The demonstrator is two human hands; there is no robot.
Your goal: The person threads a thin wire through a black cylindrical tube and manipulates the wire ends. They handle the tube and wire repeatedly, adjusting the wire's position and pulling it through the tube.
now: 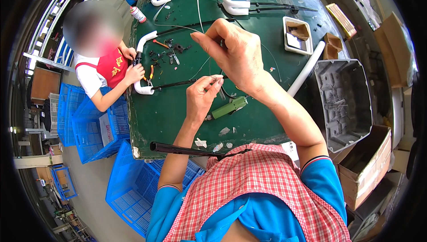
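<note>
My left hand (202,96) is closed in a pinch over the green table, with a thin wire (215,78) at its fingertips. Above and to the right of it, my right hand (238,55) is raised with curled fingers and the thumb pointing left; what it holds, if anything, is hidden. A black rod (187,86) ends close behind my left fingertips and runs left to a white curved handle (144,88). Just right of my left hand lies a green power screwdriver (229,107). Against my checked apron rests another black tube (184,150).
Across the left edge, a person in a red apron (109,68) handles a white curved tube (146,41). Small black parts (178,48) are scattered mid-table. At right are a white tray (298,36), a white tube (307,69) and a grey bin (342,104). Blue crates (129,188) stand lower left.
</note>
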